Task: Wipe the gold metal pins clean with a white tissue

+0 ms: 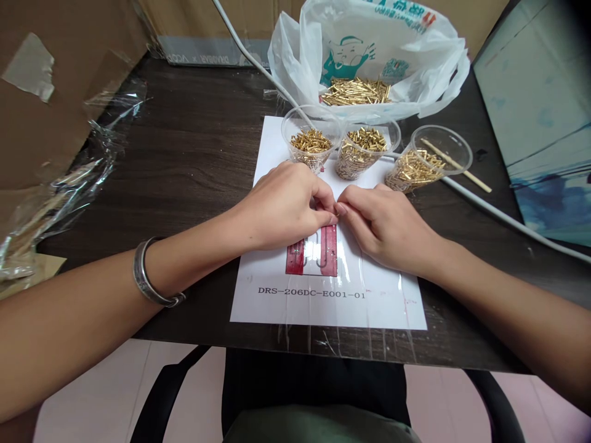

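My left hand (292, 206) and my right hand (388, 229) meet over a white paper sheet (256, 280), fingertips pinched almost together. Whatever lies between them is too small or hidden to name. Under the left fingers is a red-and-white printed picture (329, 255), partly covered; black text reading DRS-206DC-E001-01 runs below it. Just beyond the hands stand a left clear plastic cup (316, 161) and a middle clear cup (348, 167), both with small gold-coloured metal pieces. The right clear cup (409, 178) leans to the right and holds similar slim pieces.
A white plastic bag (295, 67) behind the cups holds longer gold pins (357, 92). A thin wooden stick (478, 181) lies by the right cup. A white cable (521, 229) crosses the dark table (184, 141). Cardboard (69, 74) and clear wrap (104, 154) line the left side.
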